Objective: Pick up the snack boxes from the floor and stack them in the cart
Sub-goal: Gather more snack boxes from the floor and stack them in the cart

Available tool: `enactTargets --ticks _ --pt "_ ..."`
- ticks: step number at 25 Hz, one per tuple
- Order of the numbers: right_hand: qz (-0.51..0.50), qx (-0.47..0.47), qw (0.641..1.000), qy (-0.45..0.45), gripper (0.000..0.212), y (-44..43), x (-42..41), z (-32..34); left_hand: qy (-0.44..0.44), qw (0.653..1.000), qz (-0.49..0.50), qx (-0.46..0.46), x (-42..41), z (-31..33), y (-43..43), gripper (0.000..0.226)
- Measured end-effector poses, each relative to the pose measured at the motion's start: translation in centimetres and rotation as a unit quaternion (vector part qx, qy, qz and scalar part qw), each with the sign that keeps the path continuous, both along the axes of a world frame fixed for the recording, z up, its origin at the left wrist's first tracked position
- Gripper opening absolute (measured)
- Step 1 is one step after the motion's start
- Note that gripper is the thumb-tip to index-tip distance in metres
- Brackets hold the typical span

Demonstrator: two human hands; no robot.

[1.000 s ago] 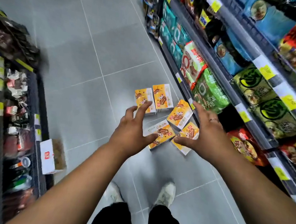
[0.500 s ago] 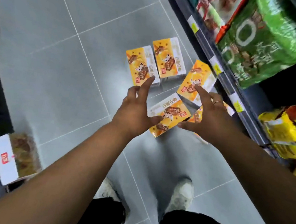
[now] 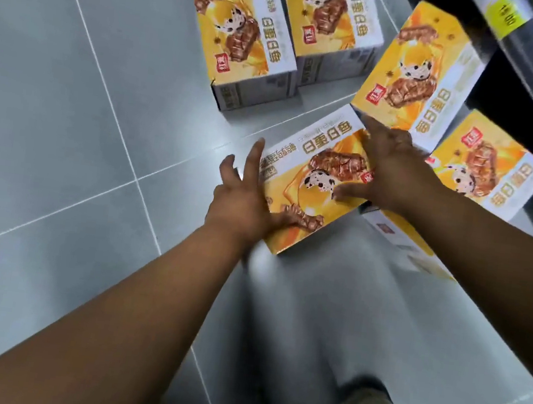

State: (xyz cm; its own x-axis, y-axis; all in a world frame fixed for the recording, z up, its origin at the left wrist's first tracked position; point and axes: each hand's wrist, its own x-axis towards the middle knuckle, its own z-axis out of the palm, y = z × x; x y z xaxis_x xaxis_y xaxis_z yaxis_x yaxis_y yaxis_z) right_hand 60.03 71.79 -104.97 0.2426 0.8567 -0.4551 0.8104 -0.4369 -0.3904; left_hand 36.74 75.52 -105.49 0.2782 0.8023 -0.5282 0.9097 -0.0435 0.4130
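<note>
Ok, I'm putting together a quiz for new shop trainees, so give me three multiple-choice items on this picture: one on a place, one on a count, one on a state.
1. Where does the nearest snack box lie?
A. on a shelf
B. on the floor
C. in a cart

2. How many snack boxes show?
A. two
B. five
C. nine

3. Which hands touch the nearest snack box?
A. left hand and right hand
B. the left alone
C. neither

Answers:
1. B: grey tiles lie all round it.
2. B: four other boxes lie beyond it.
3. A: the left hand lies at its left edge and the right on its top.
</note>
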Motion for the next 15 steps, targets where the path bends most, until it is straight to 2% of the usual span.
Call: enactTargets --ticks 7,11,15 --pt "0.016 -0.051 0.998 -0.026 0.126 1.5 -0.3 -2.8 -0.06 0.979 0.172 -0.09 1.8 -3.3 -0.2 0.144" --pt "0.005 -0.048 0.998 -0.032 0.125 0.9 -0.8 -2.2 -0.08 0.976 0.183 -0.093 1.5 -3.4 0.1 0.134" --pt "-0.018 -0.015 0.999 -0.034 0.128 0.2 -2.1 0.4 -0.07 0.986 0.138 -0.067 0.6 -0.5 1.5 0.131"
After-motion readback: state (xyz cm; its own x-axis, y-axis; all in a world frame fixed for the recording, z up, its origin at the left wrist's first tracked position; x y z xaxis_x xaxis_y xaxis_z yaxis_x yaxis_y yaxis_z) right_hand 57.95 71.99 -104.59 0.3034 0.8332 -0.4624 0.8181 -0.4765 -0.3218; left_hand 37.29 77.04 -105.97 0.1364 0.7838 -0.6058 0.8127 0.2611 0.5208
